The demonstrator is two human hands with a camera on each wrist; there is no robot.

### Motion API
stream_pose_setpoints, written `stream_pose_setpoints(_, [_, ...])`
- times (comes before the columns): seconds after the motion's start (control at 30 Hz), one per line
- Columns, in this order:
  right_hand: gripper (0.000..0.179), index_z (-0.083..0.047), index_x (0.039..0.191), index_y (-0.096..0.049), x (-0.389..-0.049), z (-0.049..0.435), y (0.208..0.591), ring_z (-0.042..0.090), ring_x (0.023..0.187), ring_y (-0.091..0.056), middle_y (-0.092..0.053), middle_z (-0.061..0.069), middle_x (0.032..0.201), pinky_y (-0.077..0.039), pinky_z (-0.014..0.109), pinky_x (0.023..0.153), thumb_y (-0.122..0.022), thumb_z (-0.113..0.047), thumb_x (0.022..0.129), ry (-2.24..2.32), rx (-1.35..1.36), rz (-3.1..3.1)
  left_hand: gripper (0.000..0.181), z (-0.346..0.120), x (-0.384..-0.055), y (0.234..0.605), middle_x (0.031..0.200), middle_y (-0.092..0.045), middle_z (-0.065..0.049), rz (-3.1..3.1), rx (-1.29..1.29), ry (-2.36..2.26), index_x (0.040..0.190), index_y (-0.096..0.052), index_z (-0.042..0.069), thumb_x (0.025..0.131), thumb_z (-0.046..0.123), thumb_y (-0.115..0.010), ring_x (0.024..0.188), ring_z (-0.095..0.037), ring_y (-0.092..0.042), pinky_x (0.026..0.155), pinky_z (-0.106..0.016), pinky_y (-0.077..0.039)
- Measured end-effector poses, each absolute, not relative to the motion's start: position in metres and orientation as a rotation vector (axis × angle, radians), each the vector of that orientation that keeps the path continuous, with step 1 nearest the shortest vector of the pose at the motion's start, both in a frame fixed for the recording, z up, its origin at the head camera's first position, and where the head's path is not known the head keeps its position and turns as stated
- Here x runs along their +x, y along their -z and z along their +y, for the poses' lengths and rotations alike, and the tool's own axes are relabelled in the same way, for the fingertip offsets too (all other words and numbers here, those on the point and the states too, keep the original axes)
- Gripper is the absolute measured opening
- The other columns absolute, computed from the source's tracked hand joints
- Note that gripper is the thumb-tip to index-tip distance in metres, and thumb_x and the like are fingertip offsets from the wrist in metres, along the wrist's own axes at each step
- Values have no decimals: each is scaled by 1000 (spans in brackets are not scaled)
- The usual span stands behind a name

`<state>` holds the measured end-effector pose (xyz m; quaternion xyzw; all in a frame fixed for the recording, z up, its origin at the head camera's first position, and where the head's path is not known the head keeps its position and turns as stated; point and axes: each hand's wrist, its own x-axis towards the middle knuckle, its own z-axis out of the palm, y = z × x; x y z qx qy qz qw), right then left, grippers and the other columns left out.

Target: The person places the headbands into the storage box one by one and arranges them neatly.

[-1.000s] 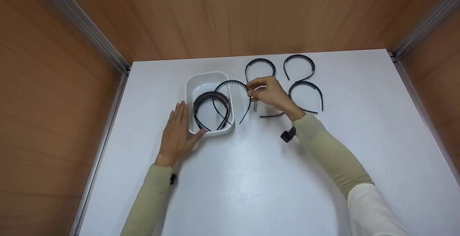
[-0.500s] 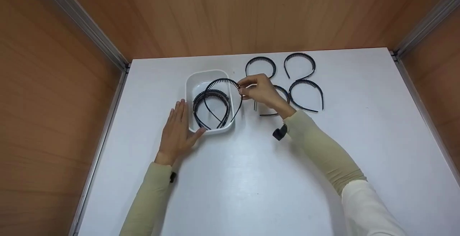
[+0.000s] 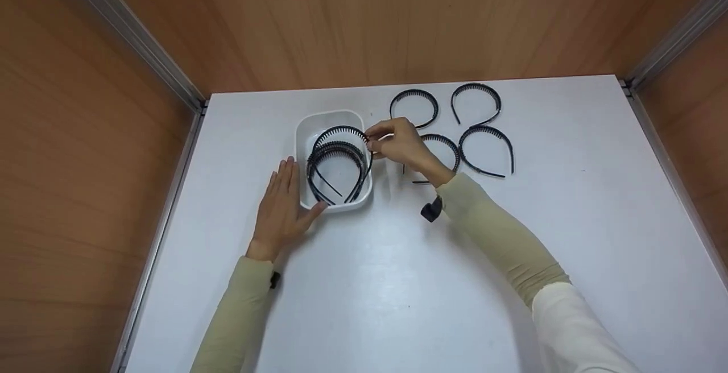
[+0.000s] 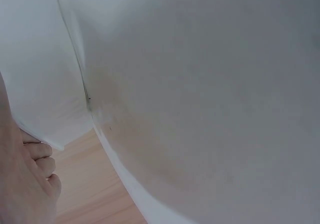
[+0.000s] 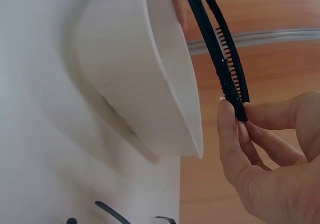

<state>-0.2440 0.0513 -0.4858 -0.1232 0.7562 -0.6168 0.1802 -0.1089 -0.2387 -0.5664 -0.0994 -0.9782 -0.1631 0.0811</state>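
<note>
Between thumb and fingers, my right hand [image 3: 402, 144] pinches the side of a black toothed headband [image 3: 341, 129]. In the right wrist view that headband [image 5: 220, 59] hangs in the air past the rim of the white plastic tub [image 5: 125, 59]. Seen from the head, it overlaps a bundle of black headbands [image 3: 335, 148] lying inside the tub [image 3: 302, 128]. Against the tub's left wall rests my left hand [image 3: 277, 208], its fingers straight and the thumb at the near rim. The left wrist view shows curled-looking fingers [image 4: 42, 159] beside the tub's pale wall.
Several more black headbands lie on the white table [image 3: 364, 305] right of the tub: one at the back [image 3: 417, 92], one farther right [image 3: 478, 86], one in front of that [image 3: 489, 129], one partly behind the right forearm [image 3: 446, 140]. Wooden panels [image 3: 398, 26] enclose the table.
My right hand has moved left with the headband, bringing it from beside the tub's right rim to over the tub. The left hand has stayed at the tub's left side.
</note>
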Motion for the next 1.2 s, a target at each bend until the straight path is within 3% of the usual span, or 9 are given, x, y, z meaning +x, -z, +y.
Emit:
stream_pose_setpoints(0.37, [28,2,119,-79,-245,36,493,19,86,-75,-75,15,107,-67,27,74,-68,3,94,1583,-378,2306,111,-237,-109,565,177,-15,-24,-2952,-281,440,168,-14,-5,99,68,-60,167,-35,-12,138,-44,-9])
stream_pose_setpoints(0.53, [25,1,113,-82,-246,31,492,20,88,-73,-79,16,103,-60,24,72,-71,1,91,1439,-491,2467,110,-237,-109,565,177,-15,-24,-2939,-291,443,168,-15,-6,99,68,-60,166,-37,-13,137,-46,-11])
stream_pose_setpoints(0.77, [25,3,111,-82,-248,21,491,23,92,-71,-81,16,102,-55,30,80,-70,1,89,1283,-559,2572,111,-238,-108,566,177,-15,-24,-2950,-285,450,168,-15,-6,99,69,-59,167,-36,-12,137,-44,-9])
stream_pose_setpoints(1.2, [30,5,112,-81,-245,3,491,20,87,-65,-79,15,102,-55,29,73,-66,5,87,1168,-534,2594,111,-237,-108,568,176,-20,-26,-2893,-308,454,167,-19,-7,98,69,-61,166,-37,-17,136,-49,-16])
